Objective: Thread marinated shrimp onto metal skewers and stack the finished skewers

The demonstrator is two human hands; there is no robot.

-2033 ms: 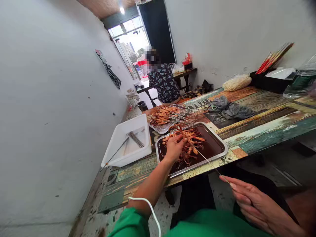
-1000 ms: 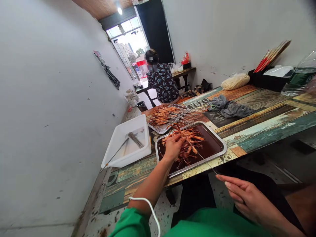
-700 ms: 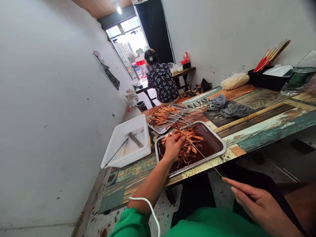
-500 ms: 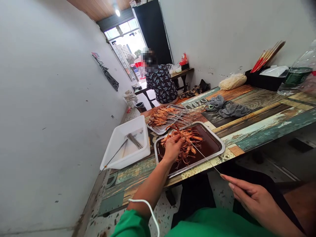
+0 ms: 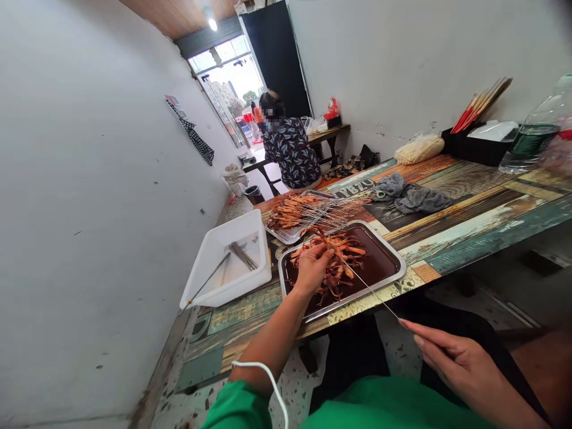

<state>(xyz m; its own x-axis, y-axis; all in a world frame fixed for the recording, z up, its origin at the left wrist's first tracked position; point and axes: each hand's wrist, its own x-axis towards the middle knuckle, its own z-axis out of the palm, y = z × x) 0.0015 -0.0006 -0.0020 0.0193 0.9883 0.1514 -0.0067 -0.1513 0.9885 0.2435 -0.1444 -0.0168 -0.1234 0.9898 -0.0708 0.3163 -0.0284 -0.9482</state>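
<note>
My left hand (image 5: 314,262) is closed with a pinch on a reddish-brown strip of braised meat (image 5: 329,239) with long thin ends, above a metal tray (image 5: 357,295). More such strips (image 5: 348,247) lie heaped in the tray's dark sauce. Between thumb and fingers, my right hand (image 5: 460,360) grips the near end of a thin metal skewer (image 5: 369,288), in front of the table edge. The skewer's far end reaches the meat at my left fingertips; those fingers hide its tip. Behind stands a second tray with loaded skewers (image 5: 292,211), their bare ends pointing right.
On the left a white plastic tub (image 5: 203,280) holds bare metal skewers (image 5: 243,256). Grey cloths (image 5: 422,199), a bagged bundle (image 5: 420,149), a black box (image 5: 478,149) and a water bottle (image 5: 529,143) sit on the right. A person (image 5: 292,149) sits further back.
The skewer has shifted slightly left, towards my left fingertips, and my right hand has moved very little. My left hand keeps its pinch on the meat.
</note>
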